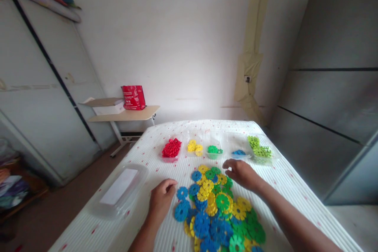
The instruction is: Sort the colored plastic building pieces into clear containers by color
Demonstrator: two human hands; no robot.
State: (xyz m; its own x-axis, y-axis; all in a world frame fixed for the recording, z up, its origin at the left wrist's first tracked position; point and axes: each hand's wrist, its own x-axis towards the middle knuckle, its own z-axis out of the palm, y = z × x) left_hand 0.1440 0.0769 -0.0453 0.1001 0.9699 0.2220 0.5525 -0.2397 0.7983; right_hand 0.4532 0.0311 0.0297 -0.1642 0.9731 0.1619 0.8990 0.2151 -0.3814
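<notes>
A heap of blue, yellow and green plastic snowflake discs [217, 208] lies on the white table [183, 134] in front of me. My left hand [161, 199] rests at the heap's left edge, fingers curled loosely, next to a blue disc [182, 193]; I see nothing in it. My right hand [240, 173] hovers over the heap's far right corner, palm down, fingers bent and close together above green and yellow discs. Whether it pinches a disc is hidden.
Sorted piles in clear tubs stand in a row beyond the heap: red [171, 149], yellow [195, 147], green [214, 150], blue [238, 152], lime [260, 147]. A clear lid [119, 189] lies at the left. A side table with a red bag [133, 97] stands behind.
</notes>
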